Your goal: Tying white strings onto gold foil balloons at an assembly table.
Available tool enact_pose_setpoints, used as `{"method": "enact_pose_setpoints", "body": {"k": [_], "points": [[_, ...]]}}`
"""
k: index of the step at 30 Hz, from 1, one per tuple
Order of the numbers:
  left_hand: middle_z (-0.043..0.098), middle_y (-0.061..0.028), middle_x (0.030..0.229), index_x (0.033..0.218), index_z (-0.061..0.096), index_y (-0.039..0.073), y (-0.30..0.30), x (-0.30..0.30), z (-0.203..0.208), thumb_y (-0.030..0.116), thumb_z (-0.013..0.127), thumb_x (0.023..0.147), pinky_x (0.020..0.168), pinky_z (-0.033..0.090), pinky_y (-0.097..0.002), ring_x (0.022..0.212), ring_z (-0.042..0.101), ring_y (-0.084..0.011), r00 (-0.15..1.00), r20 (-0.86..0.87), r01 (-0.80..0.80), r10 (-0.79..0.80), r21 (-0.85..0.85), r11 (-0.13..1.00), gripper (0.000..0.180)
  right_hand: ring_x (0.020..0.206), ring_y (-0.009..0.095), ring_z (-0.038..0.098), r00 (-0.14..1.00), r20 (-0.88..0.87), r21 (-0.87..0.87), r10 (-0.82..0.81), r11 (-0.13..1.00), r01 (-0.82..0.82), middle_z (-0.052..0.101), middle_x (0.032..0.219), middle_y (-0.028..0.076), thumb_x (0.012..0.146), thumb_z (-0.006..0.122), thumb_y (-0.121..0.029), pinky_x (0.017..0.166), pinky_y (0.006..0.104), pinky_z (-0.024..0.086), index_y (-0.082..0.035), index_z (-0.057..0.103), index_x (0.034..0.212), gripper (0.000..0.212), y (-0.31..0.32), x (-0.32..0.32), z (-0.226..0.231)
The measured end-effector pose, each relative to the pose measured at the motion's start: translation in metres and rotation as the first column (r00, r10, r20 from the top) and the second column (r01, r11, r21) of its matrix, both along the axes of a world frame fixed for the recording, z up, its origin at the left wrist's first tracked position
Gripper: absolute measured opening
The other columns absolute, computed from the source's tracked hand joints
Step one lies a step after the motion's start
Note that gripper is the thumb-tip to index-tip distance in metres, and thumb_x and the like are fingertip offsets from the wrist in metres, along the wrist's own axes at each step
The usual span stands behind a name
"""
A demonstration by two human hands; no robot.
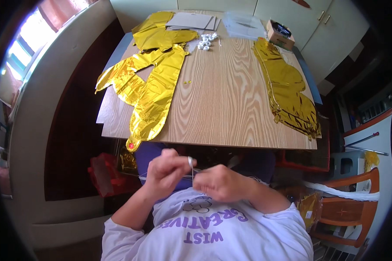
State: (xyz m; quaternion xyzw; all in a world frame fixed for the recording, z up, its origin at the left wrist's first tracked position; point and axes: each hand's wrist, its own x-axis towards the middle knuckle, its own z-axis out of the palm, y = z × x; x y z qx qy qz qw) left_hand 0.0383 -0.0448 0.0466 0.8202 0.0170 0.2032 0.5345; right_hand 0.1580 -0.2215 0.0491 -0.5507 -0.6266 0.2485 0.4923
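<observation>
White string (192, 170) is looped round the outstretched index finger of my left hand (163, 172), whose other fingers are curled in. From that finger the string runs down, taut, to my right hand (222, 182), closed in a fist on it. Both hands are over my lap, just off the table's near edge. More thin strands lie across my lap behind the hands. Nearest to my left hand on the table is a flat gold foil balloon (159, 87), its red-marked tip (131, 145) hanging over the edge.
On the wooden table (222, 100) lie more gold foil (154, 32) at far left, grey cards (189, 20), small white rolls (206, 42), clear plastic bags (244, 25), a cardboard box (280, 35) and a gold foil stack (287, 87) at right. A wooden chair (342, 213) stands at my right, bearing white strands (348, 192).
</observation>
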Motion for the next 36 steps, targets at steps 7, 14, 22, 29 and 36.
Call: {"method": "enact_pose_setpoints", "body": {"k": [7, 14, 22, 29, 36], "points": [[0.057, -0.0017, 0.073, 0.092, 0.071, -0.001, -0.010, 0.008, -0.005, 0.000, 0.066, 0.085, 0.064, 0.038, -0.0258, 0.065, 0.048, -0.0089, 0.998, 0.003, 0.055, -0.059, -0.418, 0.907, 0.008, 0.064, 0.026, 0.060, 0.987, 0.052, -0.004, -0.153, 0.988, 0.154, 0.059, 0.074, 0.011, 0.094, 0.055, -0.009, 0.060, 0.0335, 0.047, -0.002, 0.057, 0.081, 0.015, 0.013, 0.022, -0.010], [0.051, -0.0009, 0.064, 0.091, 0.072, 0.008, -0.021, 0.008, -0.010, 0.002, 0.070, 0.082, 0.066, 0.034, -0.0303, 0.060, 0.045, -0.0146, 0.987, 0.035, 0.161, -0.159, -0.068, 0.985, 0.011, 0.065, 0.031, 0.063, 0.942, 0.062, -0.021, -0.331, 0.943, 0.333, 0.058, 0.071, 0.015, 0.089, 0.061, -0.014, 0.058, 0.0393, 0.049, -0.003, 0.057, 0.081, 0.014, 0.020, 0.039, 0.011], [0.051, -0.0010, 0.067, 0.096, 0.073, 0.006, -0.013, 0.013, -0.011, -0.001, 0.070, 0.082, 0.067, 0.034, -0.0289, 0.062, 0.047, -0.0139, 0.982, 0.079, 0.165, -0.170, 0.069, 0.984, 0.016, 0.067, 0.031, 0.064, 0.931, 0.099, -0.076, -0.351, 0.930, 0.359, 0.062, 0.070, 0.014, 0.089, 0.061, -0.015, 0.063, 0.0376, 0.051, -0.004, 0.058, 0.082, 0.013, 0.019, 0.041, 0.032], [0.050, -0.0016, 0.065, 0.099, 0.073, 0.003, -0.009, 0.015, -0.014, -0.002, 0.067, 0.084, 0.059, 0.035, -0.0270, 0.061, 0.045, -0.0127, 0.991, 0.040, 0.122, -0.128, 0.121, 0.985, 0.017, 0.061, 0.029, 0.060, 0.981, 0.075, 0.066, -0.179, 0.982, 0.174, 0.056, 0.067, 0.013, 0.091, 0.060, -0.012, 0.060, 0.0358, 0.049, -0.002, 0.059, 0.082, 0.014, 0.015, 0.028, 0.026], [0.056, -0.0018, 0.070, 0.098, 0.073, 0.003, -0.005, 0.009, -0.008, 0.005, 0.067, 0.087, 0.061, 0.036, -0.0260, 0.065, 0.048, -0.0099, 0.996, -0.080, -0.049, 0.031, -0.242, 0.969, 0.012, 0.066, 0.032, 0.062, 0.997, -0.063, 0.003, -0.049, 0.999, 0.049, 0.058, 0.071, 0.014, 0.089, 0.061, -0.013, 0.062, 0.0372, 0.050, -0.004, 0.059, 0.082, 0.012, 0.005, 0.007, 0.018]]}}
